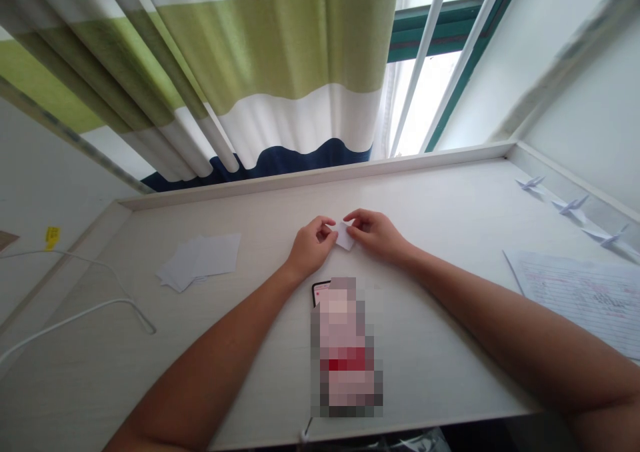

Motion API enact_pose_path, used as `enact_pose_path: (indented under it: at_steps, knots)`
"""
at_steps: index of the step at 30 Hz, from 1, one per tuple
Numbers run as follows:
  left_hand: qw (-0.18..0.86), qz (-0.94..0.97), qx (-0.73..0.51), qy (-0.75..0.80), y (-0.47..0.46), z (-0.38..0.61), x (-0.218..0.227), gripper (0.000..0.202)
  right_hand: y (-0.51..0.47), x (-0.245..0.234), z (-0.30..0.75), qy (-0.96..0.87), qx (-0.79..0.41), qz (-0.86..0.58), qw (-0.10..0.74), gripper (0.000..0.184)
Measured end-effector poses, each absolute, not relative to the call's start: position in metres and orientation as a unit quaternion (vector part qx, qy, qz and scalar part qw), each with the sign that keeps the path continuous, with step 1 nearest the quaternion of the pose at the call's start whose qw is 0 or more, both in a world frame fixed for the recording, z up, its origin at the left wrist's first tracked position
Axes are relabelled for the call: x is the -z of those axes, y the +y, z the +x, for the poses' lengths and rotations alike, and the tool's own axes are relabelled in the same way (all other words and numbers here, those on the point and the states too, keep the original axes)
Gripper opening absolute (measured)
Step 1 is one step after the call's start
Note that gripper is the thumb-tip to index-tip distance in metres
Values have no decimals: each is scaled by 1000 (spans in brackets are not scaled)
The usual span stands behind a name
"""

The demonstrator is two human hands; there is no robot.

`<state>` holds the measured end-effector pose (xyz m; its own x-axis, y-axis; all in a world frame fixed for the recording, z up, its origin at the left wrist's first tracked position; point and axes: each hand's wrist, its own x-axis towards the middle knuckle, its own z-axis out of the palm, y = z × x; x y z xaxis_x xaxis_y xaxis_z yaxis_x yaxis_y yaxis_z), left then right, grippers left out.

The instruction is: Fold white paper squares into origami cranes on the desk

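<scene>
A small folded piece of white paper [345, 237] is pinched between my two hands near the middle of the desk. My left hand [314, 244] grips its left edge between thumb and fingers. On the other side, my right hand [374, 234] has its thumb on the paper's upper right part, with the index finger curled above. Closer to me lies a phone [321, 293], mostly covered by pixelation. To the left rests a loose stack of white paper sheets [203, 259].
Several folded paper figures, one of them a paper crane [571, 207], stand along the desk's right side. Below them is a lined written sheet [575, 292]. A white cable [95, 310] runs over the left side. Behind the desk [270, 225] hangs a striped curtain [280, 45].
</scene>
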<state>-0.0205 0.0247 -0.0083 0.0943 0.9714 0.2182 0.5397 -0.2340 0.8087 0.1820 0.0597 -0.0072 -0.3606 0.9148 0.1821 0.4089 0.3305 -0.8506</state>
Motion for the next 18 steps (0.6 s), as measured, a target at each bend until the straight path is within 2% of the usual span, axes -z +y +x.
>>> enact_pose_path:
  at_steps: [4, 8, 15, 18]
  knots:
    - [147, 746, -277, 587, 23, -21, 4, 8, 57, 8, 181, -810, -221, -479, 258, 27]
    - [150, 754, -229, 597, 24, -23, 0, 16, 55, 7, 182, -835, -206, -465, 210, 33]
    - [165, 755, -244, 587, 25, -24, 3, 18, 57, 7, 183, -822, -240, -450, 255, 17]
    - [175, 753, -264, 577, 26, -24, 5, 16, 59, 8, 184, -812, -259, -445, 274, 16]
